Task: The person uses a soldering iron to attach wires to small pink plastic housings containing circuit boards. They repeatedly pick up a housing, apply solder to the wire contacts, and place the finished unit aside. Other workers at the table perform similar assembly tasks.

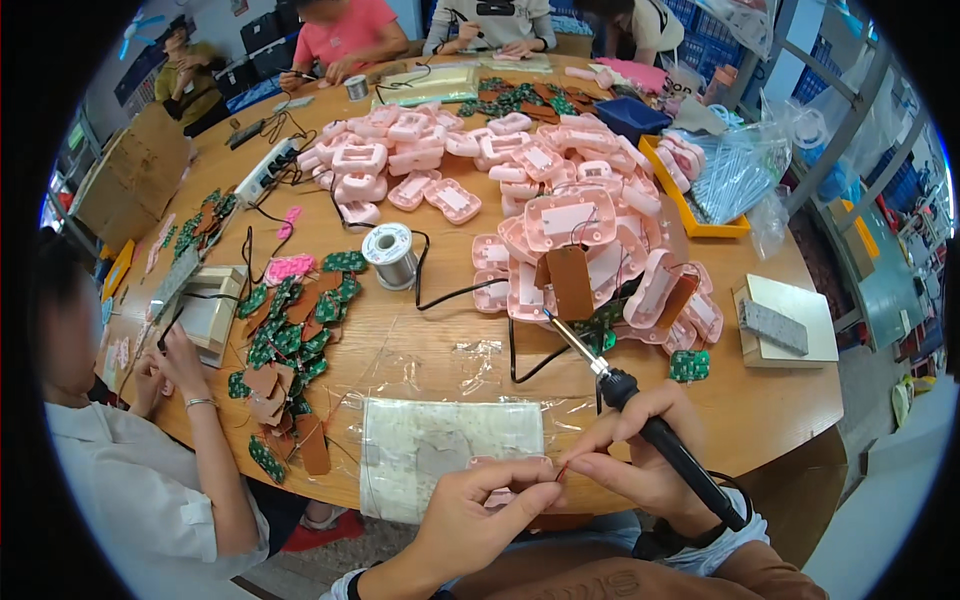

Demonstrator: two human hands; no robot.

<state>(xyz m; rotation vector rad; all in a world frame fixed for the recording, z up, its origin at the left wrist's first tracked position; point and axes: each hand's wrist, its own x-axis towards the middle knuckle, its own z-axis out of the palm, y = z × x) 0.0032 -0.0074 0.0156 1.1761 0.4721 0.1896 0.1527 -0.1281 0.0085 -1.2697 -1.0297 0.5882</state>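
Note:
My right hand [650,465] is closed around a soldering iron [685,465] with a black handle, its metal tip pointing up and left over the pink shells. The same hand's thumb and index finger pinch a thin red wire [562,470]. My left hand [485,515] is closed, fingertips meeting the right ones at the wire. Under its fingers a pink plastic casing [500,496] shows in part; most of it is hidden. Both hands are over the near edge of a pale, stained work mat [400,450] covered with clear plastic.
Many pink shells [455,200] are heaped across the table [440,360]. Green circuit boards [290,330] lie left, below a solder spool [390,255]. A yellow tray [720,228] and a sponge on a block [772,328] stand right. A co-worker [140,480] sits left; others work opposite.

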